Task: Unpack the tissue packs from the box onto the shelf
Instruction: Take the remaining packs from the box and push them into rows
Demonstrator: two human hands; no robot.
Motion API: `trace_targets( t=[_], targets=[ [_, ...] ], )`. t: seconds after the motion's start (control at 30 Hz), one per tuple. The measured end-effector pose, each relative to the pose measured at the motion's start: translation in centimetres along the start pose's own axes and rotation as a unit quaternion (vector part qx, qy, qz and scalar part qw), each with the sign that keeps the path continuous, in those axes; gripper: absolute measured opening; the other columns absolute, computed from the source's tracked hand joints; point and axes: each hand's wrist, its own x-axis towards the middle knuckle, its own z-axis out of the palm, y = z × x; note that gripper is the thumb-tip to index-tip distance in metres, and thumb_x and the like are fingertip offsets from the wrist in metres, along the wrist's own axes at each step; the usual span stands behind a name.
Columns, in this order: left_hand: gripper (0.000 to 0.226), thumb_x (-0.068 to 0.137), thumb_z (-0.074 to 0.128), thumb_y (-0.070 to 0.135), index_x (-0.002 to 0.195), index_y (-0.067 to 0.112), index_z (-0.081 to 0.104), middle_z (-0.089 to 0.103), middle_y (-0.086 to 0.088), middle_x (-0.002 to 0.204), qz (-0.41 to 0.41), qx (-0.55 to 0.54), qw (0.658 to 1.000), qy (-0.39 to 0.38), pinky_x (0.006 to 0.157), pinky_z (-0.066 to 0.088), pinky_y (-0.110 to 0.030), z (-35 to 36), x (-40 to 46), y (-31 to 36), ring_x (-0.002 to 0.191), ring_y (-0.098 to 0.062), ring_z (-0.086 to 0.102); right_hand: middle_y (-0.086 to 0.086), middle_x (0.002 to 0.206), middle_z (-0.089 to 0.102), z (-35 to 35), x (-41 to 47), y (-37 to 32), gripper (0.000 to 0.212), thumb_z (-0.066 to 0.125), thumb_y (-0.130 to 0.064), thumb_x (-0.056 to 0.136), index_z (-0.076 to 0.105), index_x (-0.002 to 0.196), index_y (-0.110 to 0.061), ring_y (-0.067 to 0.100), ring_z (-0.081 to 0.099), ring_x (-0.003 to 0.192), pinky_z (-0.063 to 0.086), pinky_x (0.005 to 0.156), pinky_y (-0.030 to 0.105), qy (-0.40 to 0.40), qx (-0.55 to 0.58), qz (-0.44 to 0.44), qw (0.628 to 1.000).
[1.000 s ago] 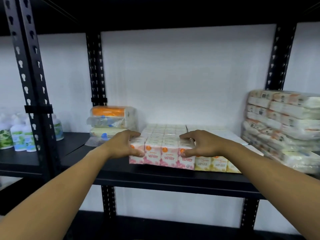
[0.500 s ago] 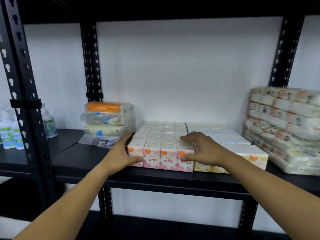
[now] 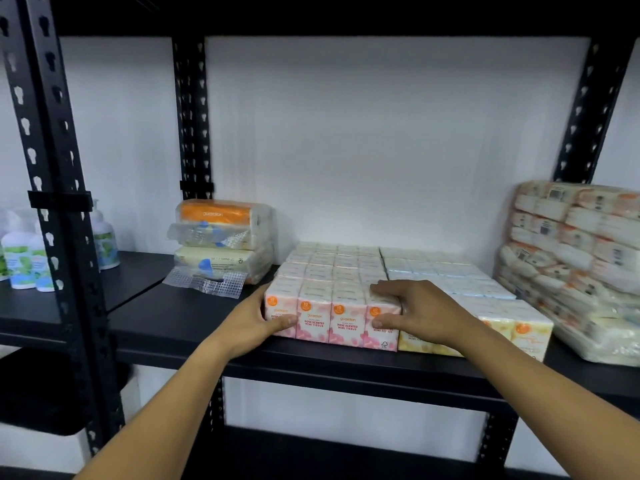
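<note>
Left hand (image 3: 251, 322) clasping left end of pink pack (image 3: 330, 315) on shelf (image 3: 180, 317), thumb across its front. Right hand (image 3: 420, 315) clasping its right end, fingers on top, thumb in front. Yellow pack (image 3: 519, 329) adjoining.

Pink rose-print tissue packs (image 3: 330, 320), pale yellow packs (image 3: 519, 327), black shelf (image 3: 180, 320), white wall (image 3: 381, 140)

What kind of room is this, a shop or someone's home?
Probably a stockroom or shop back room: black metal shelving holds many identical rose-scented tissue packs, a big wrapped stack of tissue bundles, and rows of pump bottles.
</note>
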Motion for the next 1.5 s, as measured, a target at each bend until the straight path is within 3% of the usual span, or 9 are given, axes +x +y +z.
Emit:
trace_targets(
  t=[0.23,0.4,0.57,0.73,0.9,1.07,1.2,1.3,1.5],
  targets=[
    [0.086,0.07,0.083,0.042,0.143,0.033,0.038,0.06,0.025,0.12,-0.004,-0.03,0.999,0.013,0.082,0.039,-0.006,0.4,-0.1,0.1,0.105,0.013,0.055,-0.015,0.148,0.047,-0.4,-0.5,-0.3,0.068,0.068,-0.057,0.082,0.048,0.144,-0.035,0.009,0.044,0.136,0.037,0.11,0.028,0.0,0.005,0.005,1.0],
    [0.087,0.073,0.08,0.043,0.146,0.034,0.033,0.055,0.021,0.125,0.005,-0.044,0.999,0.032,0.084,0.039,-0.008,0.4,-0.1,0.0,0.111,0.004,0.055,-0.014,0.148,0.048,-0.5,-0.4,0.0,0.063,0.067,-0.054,0.084,0.049,0.142,-0.038,0.009,0.045,0.135,0.037,0.11,0.028,-0.008,0.013,0.007,1.0],
    [0.093,0.069,0.081,0.048,0.147,0.036,0.032,0.053,0.025,0.127,0.007,-0.051,0.998,0.031,0.1,0.041,-0.021,0.5,-0.1,-0.4,0.119,-0.001,0.053,-0.015,0.146,0.049,-0.4,-0.5,-0.1,0.063,0.068,-0.054,0.082,0.051,0.141,-0.038,0.008,0.046,0.134,0.038,0.109,0.029,-0.014,0.019,0.022,0.999],
    [0.114,0.061,0.084,0.06,0.151,0.044,0.018,0.041,0.018,0.15,0.004,-0.081,0.997,0.015,0.113,0.038,-0.04,-0.3,-1.4,0.7,0.135,-0.003,0.043,-0.01,0.148,0.048,-1.8,-0.3,-1.6,0.065,0.073,-0.049,0.08,0.053,0.14,-0.033,0.011,0.044,0.136,0.036,0.111,0.029,-0.057,0.032,0.062,0.996],
    [0.09,0.073,0.064,0.07,0.15,0.042,0.025,0.039,0.015,0.152,0.0,-0.058,0.995,0.079,0.114,0.037,-0.045,0.1,-2.7,2.1,0.138,-0.008,0.039,-0.005,0.153,0.042,-2.3,-3.3,-4.0,0.06,0.07,-0.047,0.085,0.053,0.14,-0.031,0.014,0.039,0.14,0.031,0.114,0.029,0.018,0.08,0.092,0.992],
    [0.056,0.097,0.051,0.04,0.149,0.029,0.033,0.037,0.008,0.153,0.06,-0.052,0.977,0.2,0.114,0.032,-0.034,3.7,-8.2,5.7,0.139,-0.007,0.035,0.002,0.155,0.039,-0.8,-10.0,-6.0,0.057,0.062,-0.04,0.09,0.049,0.144,-0.029,0.015,0.028,0.146,0.024,0.119,0.034,0.125,0.103,0.11,0.981],
    [0.051,0.099,0.051,0.029,0.147,0.024,0.036,0.034,0.003,0.154,0.066,-0.057,0.963,0.254,0.116,0.032,-0.044,8.4,-13.2,8.0,0.143,-0.012,0.03,-0.002,0.154,0.041,-0.4,-16.6,-5.9,0.054,0.061,-0.034,0.093,0.048,0.145,-0.026,0.012,0.026,0.146,0.023,0.118,0.031,0.178,0.155,0.137,0.962],
    [0.051,0.098,0.049,0.03,0.146,0.025,0.037,0.033,0.005,0.155,0.073,-0.056,0.967,0.236,0.117,0.029,-0.041,12.8,-16.5,9.8,0.143,-0.01,0.029,-0.002,0.154,0.04,-0.1,-21.4,-4.6,0.053,0.062,-0.032,0.093,0.049,0.144,-0.025,0.012,0.026,0.146,0.023,0.116,0.029,0.2,0.174,0.172,0.949],
    [0.046,0.098,0.054,0.028,0.142,0.03,0.042,0.039,0.01,0.151,0.086,-0.057,0.99,0.101,0.113,0.03,-0.028,22.2,-20.9,12.4,0.138,-0.004,0.034,-0.001,0.153,0.042,1.1,-29.9,-1.4,0.054,0.064,-0.03,0.093,0.048,0.144,-0.024,0.012,0.031,0.143,0.026,0.115,0.028,0.215,0.196,0.24,0.926]
  ],
)
